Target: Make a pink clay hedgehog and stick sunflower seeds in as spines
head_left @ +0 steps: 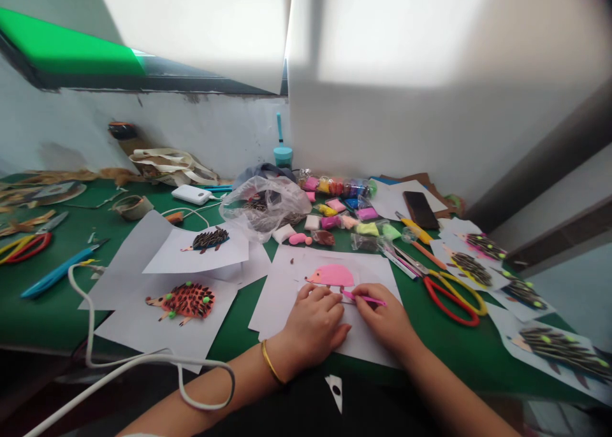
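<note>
A pink clay hedgehog (337, 274) with a pale face and small brown feet lies on white paper (272, 297) in front of me. My left hand (315, 319) rests on the paper just below it, fingers laid out and holding nothing. Pinched between thumb and fingers of my right hand (386, 317) is a slim pink clay modelling tool (378, 301). Its tip reaches the hedgehog's feet at the lower right edge. A pink lump of clay (300, 239) sits above the sheet.
Finished hedgehog pictures lie left (184, 300) and right (471, 268). Large scissors (452, 293) and an orange cutter (414, 228) are right of the paper. Clay packets (329, 222), a plastic bag (265, 204) and a phone (421, 209) stand behind. A white cable (138, 360) loops at left.
</note>
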Motion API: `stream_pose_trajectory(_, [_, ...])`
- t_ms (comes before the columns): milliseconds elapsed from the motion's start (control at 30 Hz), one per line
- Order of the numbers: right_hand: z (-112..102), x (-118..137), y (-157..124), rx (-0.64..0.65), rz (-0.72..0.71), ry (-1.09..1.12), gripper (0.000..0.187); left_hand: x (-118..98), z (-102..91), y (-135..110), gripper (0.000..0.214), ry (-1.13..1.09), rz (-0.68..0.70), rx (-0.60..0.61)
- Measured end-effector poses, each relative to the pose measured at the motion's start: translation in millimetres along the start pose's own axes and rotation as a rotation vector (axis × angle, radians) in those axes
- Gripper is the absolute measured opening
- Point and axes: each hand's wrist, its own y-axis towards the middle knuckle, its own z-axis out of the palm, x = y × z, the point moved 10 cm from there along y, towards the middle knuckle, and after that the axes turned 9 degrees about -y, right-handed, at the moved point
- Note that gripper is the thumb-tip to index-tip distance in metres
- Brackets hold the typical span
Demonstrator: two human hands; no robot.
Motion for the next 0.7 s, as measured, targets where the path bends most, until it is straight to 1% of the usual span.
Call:
stream_pose_trajectory(267, [0.5,-0.2,-0.6,0.007,-0.004,-0.016,0.017,1.6,5.1,0.8,0.036,0.007,-0.027,0.055])
stream_pose_trajectory(700, [-2.5,2.9,-2.6,-0.009,-0.024,-0.013,0.016,-0.2,3.7,1.8,0.039,-0.003,-0.027,0.056])
